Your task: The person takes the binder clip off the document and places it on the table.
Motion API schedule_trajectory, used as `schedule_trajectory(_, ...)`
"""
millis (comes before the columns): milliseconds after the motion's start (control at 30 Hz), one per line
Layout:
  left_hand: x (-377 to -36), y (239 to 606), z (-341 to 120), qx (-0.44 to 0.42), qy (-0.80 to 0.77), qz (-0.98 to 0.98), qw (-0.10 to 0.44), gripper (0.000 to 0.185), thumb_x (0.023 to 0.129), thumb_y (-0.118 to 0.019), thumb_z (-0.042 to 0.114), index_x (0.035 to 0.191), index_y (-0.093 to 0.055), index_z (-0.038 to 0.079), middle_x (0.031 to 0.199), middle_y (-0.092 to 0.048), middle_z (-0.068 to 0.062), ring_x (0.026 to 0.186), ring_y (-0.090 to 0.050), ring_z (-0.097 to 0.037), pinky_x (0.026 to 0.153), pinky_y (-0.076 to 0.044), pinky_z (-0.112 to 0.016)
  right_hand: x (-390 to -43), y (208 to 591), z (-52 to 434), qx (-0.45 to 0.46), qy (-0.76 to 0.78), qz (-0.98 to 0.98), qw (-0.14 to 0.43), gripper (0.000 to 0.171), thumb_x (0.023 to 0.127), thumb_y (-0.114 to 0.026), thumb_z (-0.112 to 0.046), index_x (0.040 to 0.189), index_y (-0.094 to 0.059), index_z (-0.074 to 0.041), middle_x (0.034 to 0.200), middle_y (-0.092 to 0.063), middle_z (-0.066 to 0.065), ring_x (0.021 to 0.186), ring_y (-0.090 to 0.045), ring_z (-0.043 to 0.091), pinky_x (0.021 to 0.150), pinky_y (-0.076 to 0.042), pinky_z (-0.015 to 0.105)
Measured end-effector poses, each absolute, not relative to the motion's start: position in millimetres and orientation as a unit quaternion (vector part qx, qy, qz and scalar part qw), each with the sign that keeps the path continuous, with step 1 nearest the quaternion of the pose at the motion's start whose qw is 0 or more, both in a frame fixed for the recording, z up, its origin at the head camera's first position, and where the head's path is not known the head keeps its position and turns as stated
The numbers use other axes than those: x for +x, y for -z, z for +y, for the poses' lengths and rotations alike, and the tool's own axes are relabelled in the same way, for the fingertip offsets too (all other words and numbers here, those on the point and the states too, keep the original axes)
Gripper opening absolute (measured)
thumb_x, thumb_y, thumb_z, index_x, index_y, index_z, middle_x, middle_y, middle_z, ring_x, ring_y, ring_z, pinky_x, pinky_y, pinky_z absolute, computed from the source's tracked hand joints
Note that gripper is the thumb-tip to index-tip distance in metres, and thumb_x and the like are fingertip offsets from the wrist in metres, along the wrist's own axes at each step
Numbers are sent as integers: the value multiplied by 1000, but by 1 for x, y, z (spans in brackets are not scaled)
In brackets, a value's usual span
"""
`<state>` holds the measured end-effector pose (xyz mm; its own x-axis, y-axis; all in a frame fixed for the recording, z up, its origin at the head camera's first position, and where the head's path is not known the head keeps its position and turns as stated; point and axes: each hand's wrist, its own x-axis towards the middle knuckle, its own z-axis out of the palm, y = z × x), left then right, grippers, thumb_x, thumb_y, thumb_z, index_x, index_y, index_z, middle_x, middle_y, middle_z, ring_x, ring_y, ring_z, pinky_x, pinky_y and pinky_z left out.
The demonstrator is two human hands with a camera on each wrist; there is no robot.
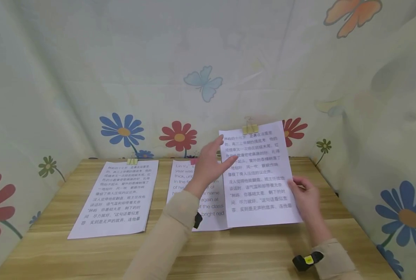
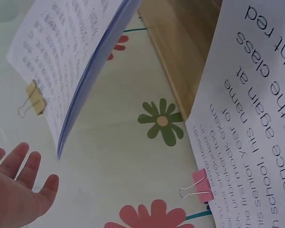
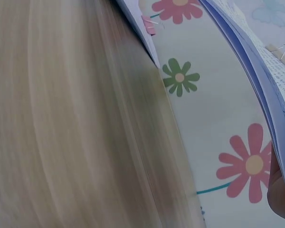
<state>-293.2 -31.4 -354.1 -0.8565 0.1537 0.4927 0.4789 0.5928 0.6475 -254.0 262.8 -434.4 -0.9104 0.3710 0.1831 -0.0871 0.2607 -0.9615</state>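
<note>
White clipped sheaf (image 1: 258, 175) stands tilted up off the wooden table (image 1: 229, 252), long axis running away from you, your right hand (image 1: 306, 198) pinching its lower right edge, your left hand (image 1: 209, 165) spread loose at its left edge, holding nothing.

My left hand (image 1: 208, 165) hides part of the middle paper (image 1: 193, 194). At nine o'clock, my right wrist view is one big blur.
</note>
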Motion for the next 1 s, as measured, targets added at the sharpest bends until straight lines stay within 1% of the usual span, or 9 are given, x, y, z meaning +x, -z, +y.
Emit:
schedule_trajectory(167, -295, 337, -36, -180, 412, -865, 221, 79, 89, -73, 43, 153, -37, 15, 141, -55, -6, 132, -46, -25, 108, -40, -48, -253, 434, 249, -80, -621, -756, 192, 24, 95, -67, -11, 113, -64, 5, 91, -61, -5, 72, -64, 5, 58, -55, 22)
schedule_trajectory(400, -300, 318, -45, -179, 398, -866, 245, 79, 89, -73, 42, 153, -37, 14, 143, -53, -5, 133, -46, -23, 107, -41, -45, -250, 434, 230, -64, -632, -750, 185, 23, 96, -66, -10, 113, -64, 5, 98, -60, 4, 73, -64, 7, 58, -54, 22)
schedule_trajectory(567, -305, 310, -52, -182, 390, -865, 260, 78, 89, -73, 40, 153, -37, 11, 145, -51, -7, 133, -46, -24, 109, -39, -42, -248, 438, 217, -53, -647, -737, 187, 22, 96, -66, -9, 112, -64, 6, 95, -62, 2, 72, -64, 8, 58, -55, 23)
schedule_trajectory(667, -307, 304, -57, -177, 394, -866, 251, 79, 89, -73, 41, 153, -36, 13, 146, -50, -5, 134, -45, -22, 110, -38, -41, -247, 440, 210, -40, -657, -727, 194, 21, 95, -66, -6, 111, -64, 8, 93, -63, 0, 70, -64, 8, 56, -55, 23)
schedule_trajectory(767, -308, 297, -60, -166, 398, -872, 231, 82, 88, -73, 44, 155, -34, 18, 149, -47, -3, 137, -42, -20, 110, -38, -41, -246, 443, 204, -25, -661, -721, 207, 20, 94, -66, -3, 109, -64, 10, 93, -63, 1, 70, -64, 8, 56, -55, 23)
schedule_trajectory(867, -308, 288, -61, -164, 399, -875, 218, 85, 87, -73, 47, 156, -32, 19, 151, -45, -2, 138, -39, -21, 111, -36, -42, -245, 445, 198, -18, -665, -715, 214, 18, 93, -67, -2, 106, -64, 10, 94, -64, 3, 70, -64, 8, 56, -55, 23)
schedule_trajectory(1000, -310, 278, -64, -176, 404, -875, 203, 86, 87, -73, 49, 156, -31, 20, 154, -41, -1, 141, -35, -21, 114, -32, -42, -245, 446, 191, -11, -676, -702, 223, 15, 92, -68, 0, 103, -64, 10, 94, -66, 1, 71, -64, 8, 57, -55, 22)
